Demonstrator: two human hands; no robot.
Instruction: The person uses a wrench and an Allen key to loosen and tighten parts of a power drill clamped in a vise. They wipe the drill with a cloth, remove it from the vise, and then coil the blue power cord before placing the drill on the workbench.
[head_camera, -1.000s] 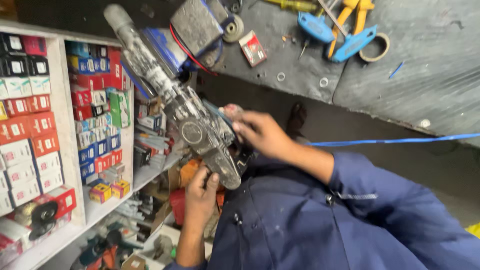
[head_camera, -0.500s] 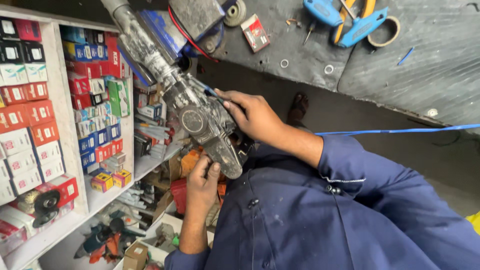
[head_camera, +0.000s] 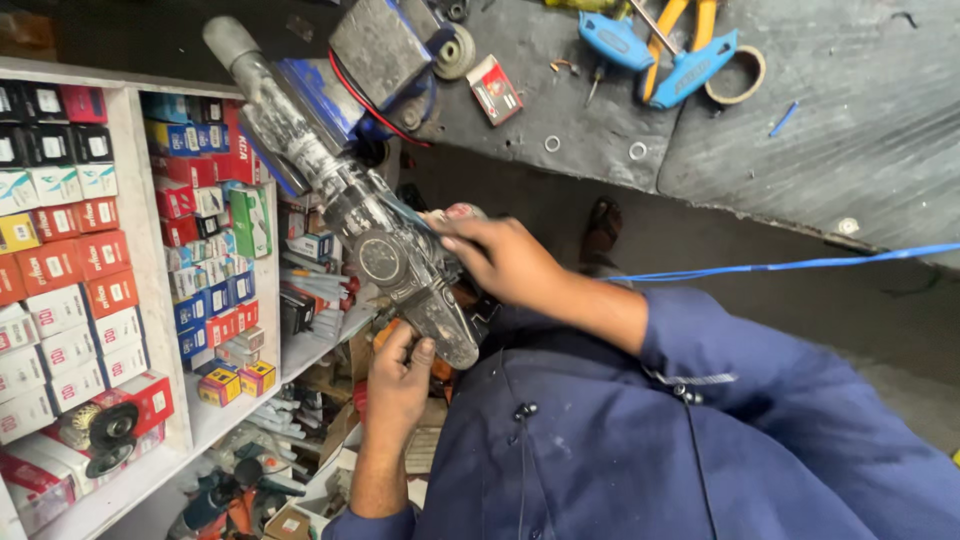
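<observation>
Shelf (head_camera: 150, 300): boxes (head_camera: 60, 290) standing in rows. Tool (head_camera: 350, 215): grey, long, lying slanted over my lap, now tipped further upright than a second ago. My left hand (head_camera: 398, 385) is gripping its lower end. My right hand (head_camera: 505, 262) is pressing closed fingers on its head, having slid nearer. Bench (head_camera: 850, 130), right: blue pliers (head_camera: 690, 65) lying near its far edge.
</observation>
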